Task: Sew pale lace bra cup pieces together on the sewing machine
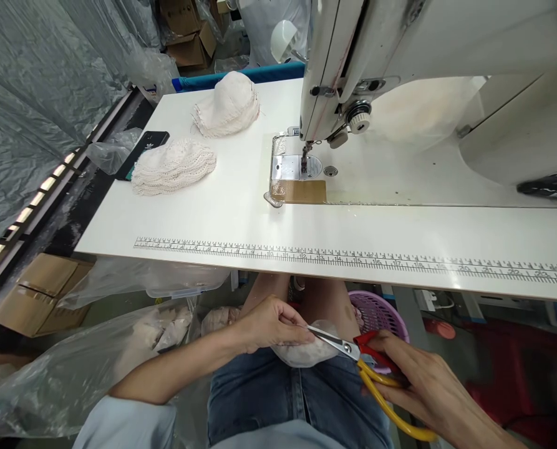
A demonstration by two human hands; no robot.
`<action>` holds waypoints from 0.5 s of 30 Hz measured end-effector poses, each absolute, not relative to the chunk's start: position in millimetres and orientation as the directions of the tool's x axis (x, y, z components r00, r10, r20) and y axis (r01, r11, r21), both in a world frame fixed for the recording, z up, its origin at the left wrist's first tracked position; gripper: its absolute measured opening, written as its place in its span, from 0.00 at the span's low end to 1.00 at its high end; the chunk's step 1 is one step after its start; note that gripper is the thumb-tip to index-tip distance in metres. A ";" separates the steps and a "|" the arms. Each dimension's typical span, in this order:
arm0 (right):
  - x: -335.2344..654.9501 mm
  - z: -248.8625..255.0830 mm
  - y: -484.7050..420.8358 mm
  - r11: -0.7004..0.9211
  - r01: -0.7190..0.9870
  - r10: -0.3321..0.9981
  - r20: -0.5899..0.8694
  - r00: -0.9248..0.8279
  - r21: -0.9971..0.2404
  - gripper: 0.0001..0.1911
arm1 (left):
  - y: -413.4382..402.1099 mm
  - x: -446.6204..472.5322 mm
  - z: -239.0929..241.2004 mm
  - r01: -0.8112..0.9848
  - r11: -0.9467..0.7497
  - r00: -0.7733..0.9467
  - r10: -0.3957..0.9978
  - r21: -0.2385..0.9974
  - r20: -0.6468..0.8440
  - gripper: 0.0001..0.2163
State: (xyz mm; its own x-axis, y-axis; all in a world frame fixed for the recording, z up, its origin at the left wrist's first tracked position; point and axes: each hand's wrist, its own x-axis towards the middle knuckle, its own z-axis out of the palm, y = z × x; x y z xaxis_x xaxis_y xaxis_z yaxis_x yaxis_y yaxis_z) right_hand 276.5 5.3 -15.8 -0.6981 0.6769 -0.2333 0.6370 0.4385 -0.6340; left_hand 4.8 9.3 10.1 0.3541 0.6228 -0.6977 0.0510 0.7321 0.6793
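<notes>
Holding pale cloth (pixel 302 356): left hand (pixel 274 324) (right hand (pixel 416 377) grips scissors (pixel 350 350)).

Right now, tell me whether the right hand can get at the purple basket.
Probably yes: much of the purple basket shows near the right hand, uncovered by the tabletop, though the held scissors could hamper a grasp.

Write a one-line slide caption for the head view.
In front of a sewing machine, the right hand holds yellow-handled scissors, their tips close to the left hand, which pinches pale fabric.
</notes>
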 end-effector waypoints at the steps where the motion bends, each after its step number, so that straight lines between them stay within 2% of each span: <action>1: 276.5 -16.5 4.9 0.441 0.634 0.675 -0.231 -0.701 -0.636 0.12 | 9.7 4.8 11.4 0.047 0.739 0.352 0.617 0.672 -0.704 0.15; 11: 278.1 -24.1 -0.1 0.473 0.593 0.680 -0.158 -0.716 -0.651 0.09 | 10.7 4.8 14.5 0.017 0.780 0.374 0.575 0.626 -0.728 0.15; 15: 274.9 -23.4 -0.9 0.434 0.581 0.699 -0.150 -0.700 -0.688 0.14 | 10.9 5.6 12.7 0.025 0.778 0.357 0.580 0.628 -0.733 0.16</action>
